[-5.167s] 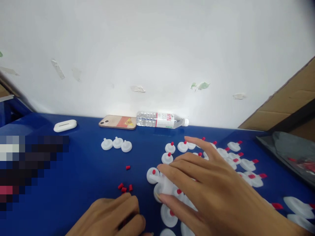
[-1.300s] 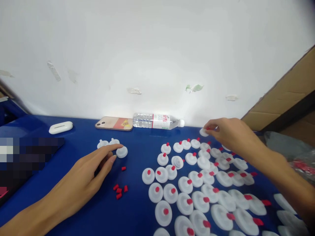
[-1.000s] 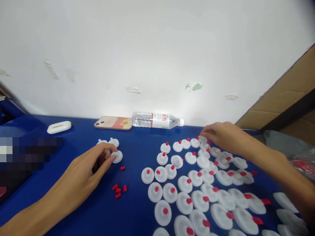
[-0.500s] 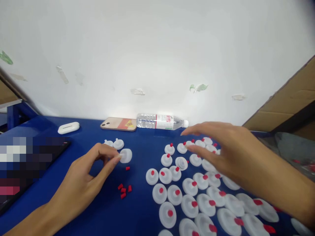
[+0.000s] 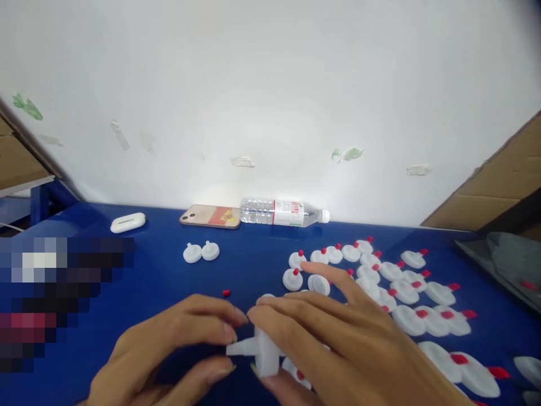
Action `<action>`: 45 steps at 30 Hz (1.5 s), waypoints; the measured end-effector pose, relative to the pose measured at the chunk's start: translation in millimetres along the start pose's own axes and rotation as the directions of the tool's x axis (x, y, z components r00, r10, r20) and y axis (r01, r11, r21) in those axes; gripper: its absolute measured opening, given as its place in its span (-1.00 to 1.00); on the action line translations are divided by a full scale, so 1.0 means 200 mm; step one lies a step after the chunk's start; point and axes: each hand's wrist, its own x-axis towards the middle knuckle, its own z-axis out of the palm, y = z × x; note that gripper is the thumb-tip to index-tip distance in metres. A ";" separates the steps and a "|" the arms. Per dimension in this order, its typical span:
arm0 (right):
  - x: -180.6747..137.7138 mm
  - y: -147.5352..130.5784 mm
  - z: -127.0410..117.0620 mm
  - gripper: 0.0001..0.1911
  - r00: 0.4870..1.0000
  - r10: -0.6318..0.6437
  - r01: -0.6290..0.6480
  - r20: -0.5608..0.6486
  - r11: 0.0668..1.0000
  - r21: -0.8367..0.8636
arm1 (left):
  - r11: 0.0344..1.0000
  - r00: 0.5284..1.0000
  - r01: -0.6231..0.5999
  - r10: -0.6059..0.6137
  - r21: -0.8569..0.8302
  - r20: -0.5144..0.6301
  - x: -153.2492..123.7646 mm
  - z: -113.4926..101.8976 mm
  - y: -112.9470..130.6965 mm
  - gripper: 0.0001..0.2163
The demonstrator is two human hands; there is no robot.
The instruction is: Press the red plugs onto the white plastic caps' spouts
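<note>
Moved rightward since moments earlier, a spouted white disc is pinched by the right hand; the left hand, thumb and fingers parted, flanks its spout.

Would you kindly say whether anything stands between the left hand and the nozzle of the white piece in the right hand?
Nothing visible does. The right hand holds the white piece with its nozzle toward the left hand, whose thumb and fingers stand parted by the tip; whether they touch it is unclear.
</note>
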 end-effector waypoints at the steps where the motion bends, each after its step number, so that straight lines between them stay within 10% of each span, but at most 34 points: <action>1: 0.00 0.00 0.00 -0.75 1.000 0.006 -0.006 -0.013 1.000 -0.016 | 0.998 1.000 0.013 -0.014 0.059 0.009 0.02 -0.02 -0.02 -0.88; 14: -0.03 0.09 -0.03 -0.74 1.000 0.018 -0.015 0.023 0.993 -0.120 | 0.965 0.972 0.110 -0.154 0.237 0.178 0.09 -0.01 -0.29 -0.80; 38: -0.02 0.03 0.04 -0.78 1.000 0.012 -0.012 0.014 0.999 -0.030 | 0.987 0.985 0.160 -0.161 0.007 0.059 0.06 0.03 0.02 -0.85; 45: -0.02 0.02 0.05 -0.75 0.999 -0.023 0.022 -0.029 0.998 -0.055 | 0.974 0.994 -0.084 0.066 0.211 0.091 0.05 0.02 0.00 -0.81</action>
